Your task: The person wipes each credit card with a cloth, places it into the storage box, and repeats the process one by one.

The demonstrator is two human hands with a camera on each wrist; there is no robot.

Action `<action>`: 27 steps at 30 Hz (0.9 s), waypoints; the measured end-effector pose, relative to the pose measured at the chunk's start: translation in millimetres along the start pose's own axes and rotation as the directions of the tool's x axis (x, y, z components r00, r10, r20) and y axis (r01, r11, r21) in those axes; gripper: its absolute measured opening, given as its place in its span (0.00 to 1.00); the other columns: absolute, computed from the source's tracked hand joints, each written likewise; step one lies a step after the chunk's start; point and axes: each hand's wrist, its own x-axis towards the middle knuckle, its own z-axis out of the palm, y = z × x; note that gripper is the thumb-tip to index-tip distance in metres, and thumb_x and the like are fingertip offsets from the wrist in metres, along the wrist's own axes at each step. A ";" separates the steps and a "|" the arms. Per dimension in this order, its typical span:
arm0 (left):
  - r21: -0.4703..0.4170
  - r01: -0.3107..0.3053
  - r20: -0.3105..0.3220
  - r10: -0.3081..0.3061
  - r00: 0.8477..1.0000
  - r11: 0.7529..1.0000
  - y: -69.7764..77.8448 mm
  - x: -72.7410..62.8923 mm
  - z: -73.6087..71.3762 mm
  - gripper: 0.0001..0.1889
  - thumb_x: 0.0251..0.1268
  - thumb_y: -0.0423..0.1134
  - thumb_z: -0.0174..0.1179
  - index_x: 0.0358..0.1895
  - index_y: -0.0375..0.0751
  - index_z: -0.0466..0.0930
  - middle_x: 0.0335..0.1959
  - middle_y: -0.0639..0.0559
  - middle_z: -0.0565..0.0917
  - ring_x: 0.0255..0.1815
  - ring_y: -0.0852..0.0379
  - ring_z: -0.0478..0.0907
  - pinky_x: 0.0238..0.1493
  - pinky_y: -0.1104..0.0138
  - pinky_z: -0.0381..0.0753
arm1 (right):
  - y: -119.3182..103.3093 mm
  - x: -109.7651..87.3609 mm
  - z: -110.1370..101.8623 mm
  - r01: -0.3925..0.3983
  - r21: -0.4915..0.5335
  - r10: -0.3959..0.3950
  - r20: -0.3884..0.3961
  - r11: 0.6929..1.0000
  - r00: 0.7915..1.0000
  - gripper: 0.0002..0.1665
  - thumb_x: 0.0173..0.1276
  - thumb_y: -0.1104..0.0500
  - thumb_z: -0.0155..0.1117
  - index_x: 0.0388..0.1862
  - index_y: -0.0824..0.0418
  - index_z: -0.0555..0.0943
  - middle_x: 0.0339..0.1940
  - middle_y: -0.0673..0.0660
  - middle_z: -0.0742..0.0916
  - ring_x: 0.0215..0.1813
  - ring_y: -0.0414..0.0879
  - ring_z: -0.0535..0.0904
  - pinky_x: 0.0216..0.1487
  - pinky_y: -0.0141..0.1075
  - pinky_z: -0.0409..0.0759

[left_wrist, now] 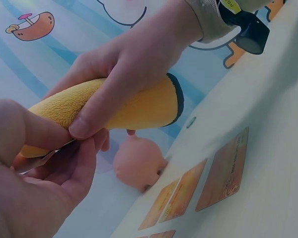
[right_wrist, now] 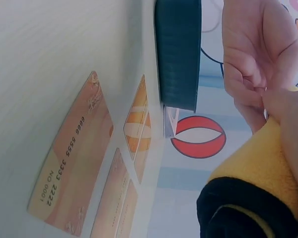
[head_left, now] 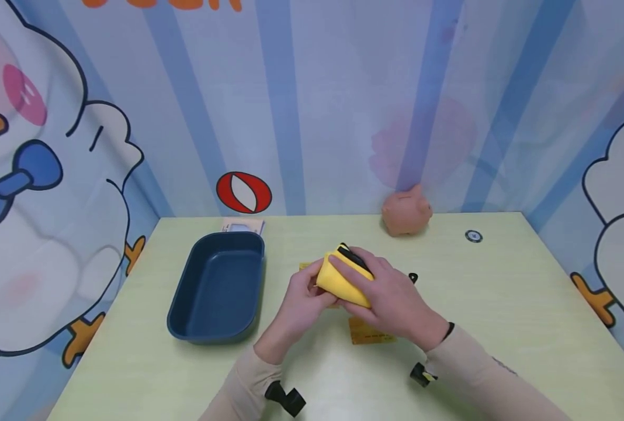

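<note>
My right hand (head_left: pixel 398 298) grips a fuzzy yellow cloth (head_left: pixel 338 283) with a black edge, folded over in the palm. Close against it, my left hand (head_left: pixel 298 301) pinches a thin, card-like piece (left_wrist: pixel 54 154); only its edge shows, pressed to the cloth, and the rest is hidden by fingers and fabric. Both hands are raised over the table. Beneath them lie several orange-gold cards, one card (right_wrist: pixel 74 161) bearing printed numbers and another card (left_wrist: pixel 223 171) standing out in the left wrist view.
A dark blue tray (head_left: pixel 177 318) sits left of the hands, with a small pale printed box or card (head_left: pixel 249 224) behind it. At the back stand a pink piggy bank (head_left: pixel 406 213) and, farther right, a small round disc (head_left: pixel 473 236). A small black object (head_left: pixel 413 277) peeks out behind my right hand.
</note>
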 end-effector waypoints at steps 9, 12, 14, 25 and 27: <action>-0.056 0.015 -0.057 -0.018 0.998 0.998 4.4 -0.3 3.1 0.33 0.71 0.22 0.61 0.78 0.43 0.70 0.61 0.38 0.84 0.45 0.53 0.87 0.47 0.63 0.89 | 2.1 -0.6 -7.1 -0.025 -0.029 0.025 -0.011 0.999 1.000 0.50 0.68 0.46 0.75 0.85 0.39 0.62 0.72 0.68 0.75 0.45 0.58 0.84 0.30 0.47 0.86; -0.062 0.017 -0.073 -0.021 0.997 0.998 5.0 -0.3 3.2 0.33 0.71 0.21 0.61 0.77 0.41 0.70 0.62 0.36 0.84 0.47 0.52 0.88 0.47 0.63 0.89 | 3.8 -2.1 -7.5 -0.025 -0.030 0.025 -0.016 0.999 1.000 0.51 0.67 0.45 0.76 0.85 0.39 0.62 0.70 0.67 0.76 0.46 0.58 0.83 0.31 0.47 0.87; -0.064 0.018 -0.084 -0.023 0.996 0.998 4.7 -0.2 2.9 0.32 0.71 0.21 0.61 0.77 0.40 0.70 0.62 0.36 0.84 0.48 0.51 0.88 0.48 0.62 0.89 | 4.4 -2.5 -7.4 -0.021 -0.032 0.020 -0.020 0.999 1.000 0.51 0.67 0.44 0.76 0.84 0.39 0.63 0.70 0.68 0.76 0.47 0.58 0.83 0.32 0.48 0.87; -0.109 0.019 -0.119 -0.032 0.992 0.994 6.9 -2.6 -2.1 0.33 0.72 0.19 0.51 0.78 0.39 0.68 0.59 0.34 0.84 0.46 0.44 0.91 0.52 0.50 0.89 | 10.6 -6.9 -11.0 -0.066 -0.033 0.066 0.007 0.997 0.998 0.44 0.73 0.33 0.64 0.84 0.36 0.63 0.67 0.65 0.77 0.48 0.56 0.83 0.31 0.45 0.87; -0.107 0.017 -0.120 -0.030 0.992 0.994 7.5 -2.8 -3.4 0.33 0.72 0.19 0.51 0.79 0.40 0.67 0.59 0.34 0.84 0.45 0.43 0.91 0.52 0.50 0.89 | 11.9 -7.7 -12.0 -0.075 -0.038 0.076 0.017 0.996 0.997 0.45 0.72 0.35 0.67 0.84 0.36 0.63 0.67 0.65 0.77 0.49 0.56 0.82 0.31 0.45 0.87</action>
